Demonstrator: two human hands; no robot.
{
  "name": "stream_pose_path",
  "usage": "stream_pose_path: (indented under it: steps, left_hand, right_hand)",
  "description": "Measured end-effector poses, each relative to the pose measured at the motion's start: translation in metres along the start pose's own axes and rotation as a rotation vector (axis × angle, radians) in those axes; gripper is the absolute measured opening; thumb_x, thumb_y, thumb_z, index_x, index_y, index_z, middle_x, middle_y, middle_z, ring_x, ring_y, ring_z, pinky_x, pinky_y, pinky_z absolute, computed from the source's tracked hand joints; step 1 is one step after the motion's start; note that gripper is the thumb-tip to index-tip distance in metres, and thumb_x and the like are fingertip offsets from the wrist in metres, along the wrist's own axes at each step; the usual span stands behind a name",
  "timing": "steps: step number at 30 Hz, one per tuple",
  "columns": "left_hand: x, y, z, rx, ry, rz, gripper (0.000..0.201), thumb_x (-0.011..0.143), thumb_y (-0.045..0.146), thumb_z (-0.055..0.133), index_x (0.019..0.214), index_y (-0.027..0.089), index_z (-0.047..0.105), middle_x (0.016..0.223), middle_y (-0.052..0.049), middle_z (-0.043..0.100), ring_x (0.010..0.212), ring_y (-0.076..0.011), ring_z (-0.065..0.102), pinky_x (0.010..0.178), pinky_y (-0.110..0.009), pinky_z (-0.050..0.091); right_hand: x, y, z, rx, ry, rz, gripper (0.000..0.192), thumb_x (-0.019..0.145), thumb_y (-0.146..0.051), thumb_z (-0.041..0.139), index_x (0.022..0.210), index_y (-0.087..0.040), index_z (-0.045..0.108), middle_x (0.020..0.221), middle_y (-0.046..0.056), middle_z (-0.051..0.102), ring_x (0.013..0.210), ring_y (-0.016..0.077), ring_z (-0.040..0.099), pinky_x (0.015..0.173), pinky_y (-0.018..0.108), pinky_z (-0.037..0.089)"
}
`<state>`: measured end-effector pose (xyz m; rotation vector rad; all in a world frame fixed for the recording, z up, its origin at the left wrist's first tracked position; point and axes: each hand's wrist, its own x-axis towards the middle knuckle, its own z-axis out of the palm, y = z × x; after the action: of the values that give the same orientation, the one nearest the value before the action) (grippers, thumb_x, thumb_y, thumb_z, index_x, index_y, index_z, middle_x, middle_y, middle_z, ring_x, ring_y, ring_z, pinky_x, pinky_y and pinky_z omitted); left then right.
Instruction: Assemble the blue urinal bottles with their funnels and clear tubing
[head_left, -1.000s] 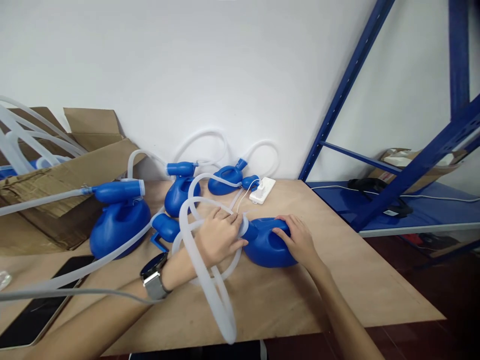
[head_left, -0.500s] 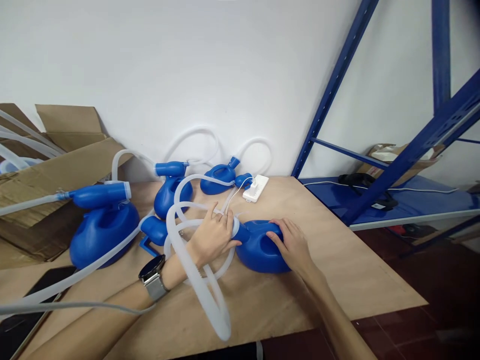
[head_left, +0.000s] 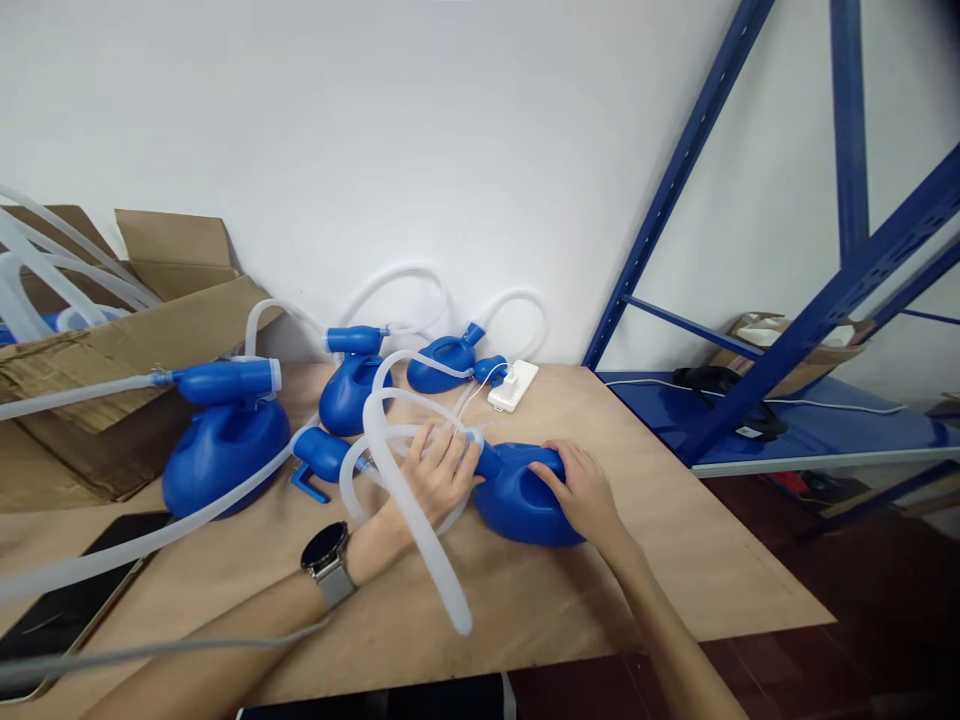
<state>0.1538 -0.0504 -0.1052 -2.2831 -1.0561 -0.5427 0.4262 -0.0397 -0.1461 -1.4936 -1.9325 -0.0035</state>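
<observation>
A blue plastic container [head_left: 517, 500] lies on its side on the wooden table [head_left: 675, 570]. My right hand [head_left: 581, 490] rests on its handle and body, gripping it. My left hand [head_left: 439, 478], with a watch on the wrist, closes around the translucent white hose [head_left: 409, 515] where it meets the container's neck. The hose loops over my left forearm and ends near the table's front edge.
Three more blue containers [head_left: 225, 450] with hoses stand at the back left, next to an open cardboard box [head_left: 97, 360]. A white power adapter [head_left: 512, 385] lies by the wall. A dark phone [head_left: 67, 605] lies at the left. Blue shelving [head_left: 757, 390] stands on the right.
The view shifted slightly. My left hand turned at the container's neck, and the hose loop swung up and to the right. My right hand stayed on the container.
</observation>
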Motion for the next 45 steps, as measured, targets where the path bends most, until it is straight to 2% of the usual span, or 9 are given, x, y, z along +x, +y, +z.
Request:
stream_pose_path:
  steps: [4,11,15,18,24,28,31,37,45]
  left_hand:
    - [-0.012,0.001,0.002,-0.033,-0.111,-0.151,0.044,0.101,0.054,0.053,0.093,0.014,0.070,0.086,-0.014,0.071,0.080,-0.0293,0.070,0.069,-0.040,0.055]
    - [-0.012,0.003,0.027,-0.045,-0.172,-0.245,0.036,0.104,0.044,0.051,0.093,0.013,0.067,0.079,-0.014,0.071,0.071,-0.0270,0.070,0.055,-0.032,0.049]
    - [-0.012,0.005,0.044,-0.101,-0.207,-0.269,0.036,0.105,0.044,0.050,0.094,0.013,0.065,0.074,-0.013,0.071,0.068,-0.0266,0.071,0.053,-0.031,0.047]
    - [-0.007,0.002,0.041,-0.121,-0.277,-0.281,0.033,0.104,0.042,0.053,0.095,0.013,0.066,0.074,-0.014,0.071,0.066,-0.0272,0.071,0.051,-0.031,0.043]
    - [0.013,-0.011,-0.008,-0.180,-0.367,-0.215,0.040,0.105,0.043,0.048,0.091,0.012,0.069,0.069,-0.013,0.068,0.061,-0.0277,0.067,0.055,-0.035,0.042]
    - [0.043,-0.017,-0.027,-0.280,-0.230,-0.099,0.050,0.105,0.054,0.041,0.107,0.013,0.069,0.094,-0.015,0.073,0.086,-0.0307,0.070,0.072,-0.039,0.049]
    - [0.066,-0.021,-0.018,-0.329,-0.186,-0.043,0.039,0.107,0.042,0.043,0.123,0.014,0.066,0.119,-0.017,0.071,0.112,-0.0306,0.066,0.095,-0.044,0.047]
    - [0.072,-0.032,0.009,-0.523,-0.356,0.003,0.043,0.108,0.035,0.039,0.094,0.018,0.076,0.102,-0.008,0.079,0.097,-0.0255,0.071,0.104,-0.046,0.041]
    - [0.069,-0.040,0.019,-0.898,-0.321,-0.069,0.018,0.090,0.022,0.062,0.091,0.019,0.081,0.095,-0.003,0.080,0.088,-0.0184,0.071,0.078,-0.026,0.049]
  right_hand:
    - [-0.001,-0.002,0.000,-0.008,0.018,0.004,0.052,0.100,-0.068,0.042,0.108,-0.023,0.066,0.107,0.013,0.076,0.101,0.0327,0.071,0.092,0.047,0.052]
    - [-0.006,-0.006,0.003,-0.052,0.062,-0.009,0.050,0.102,-0.065,0.041,0.109,-0.023,0.067,0.107,0.013,0.076,0.101,0.0322,0.070,0.090,0.047,0.052]
    - [-0.008,-0.007,0.005,-0.068,0.069,0.003,0.050,0.102,-0.066,0.039,0.109,-0.024,0.066,0.107,0.013,0.076,0.101,0.0323,0.071,0.091,0.047,0.051]
    - [-0.006,-0.008,0.004,-0.079,0.059,0.027,0.055,0.101,-0.070,0.036,0.109,-0.024,0.065,0.108,0.013,0.076,0.102,0.0329,0.071,0.090,0.047,0.050]
    - [0.003,-0.015,-0.003,-0.097,-0.012,0.041,0.052,0.100,-0.070,0.039,0.102,-0.024,0.064,0.100,0.010,0.079,0.092,0.0312,0.074,0.085,0.044,0.050]
    - [0.013,-0.023,-0.015,-0.136,-0.121,0.082,0.052,0.100,-0.069,0.041,0.094,-0.025,0.067,0.092,0.009,0.079,0.087,0.0328,0.075,0.078,0.041,0.049]
    - [0.028,-0.031,-0.024,-0.174,-0.255,0.110,0.057,0.105,-0.064,0.031,0.095,-0.026,0.072,0.095,0.011,0.080,0.090,0.0333,0.075,0.075,0.039,0.048]
    - [0.052,-0.050,-0.022,-0.210,-0.403,0.214,0.065,0.107,-0.062,0.023,0.101,-0.024,0.075,0.100,0.013,0.080,0.099,0.0318,0.074,0.079,0.036,0.047]
    - [0.053,-0.049,-0.022,-0.048,-0.455,0.177,0.057,0.094,-0.075,0.048,0.107,-0.026,0.075,0.103,0.008,0.080,0.100,0.0307,0.072,0.083,0.034,0.047]
